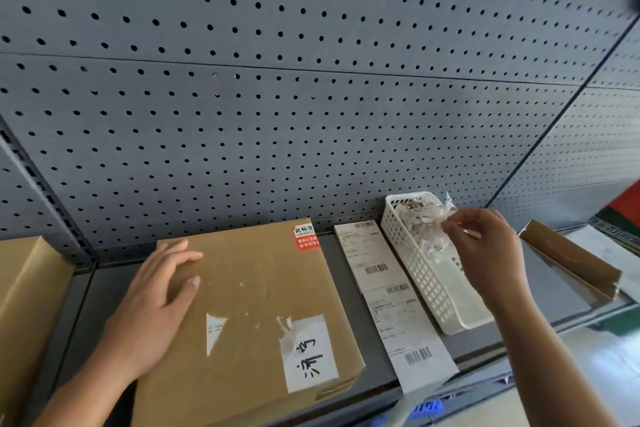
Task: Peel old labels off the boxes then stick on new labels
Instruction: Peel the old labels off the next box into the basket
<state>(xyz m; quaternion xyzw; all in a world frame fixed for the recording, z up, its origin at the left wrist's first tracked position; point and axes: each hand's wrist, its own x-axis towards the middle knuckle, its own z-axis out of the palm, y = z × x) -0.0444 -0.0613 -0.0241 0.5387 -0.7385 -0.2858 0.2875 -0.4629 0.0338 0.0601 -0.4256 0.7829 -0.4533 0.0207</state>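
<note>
Left hand (152, 305) spread flat on one box (249, 288); right hand (485, 253) pinching one label scrap (449, 210).

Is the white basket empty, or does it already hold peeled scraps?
Partly filled: crumpled scraps pile at the far end of the white basket; its near end looks bare.
</note>
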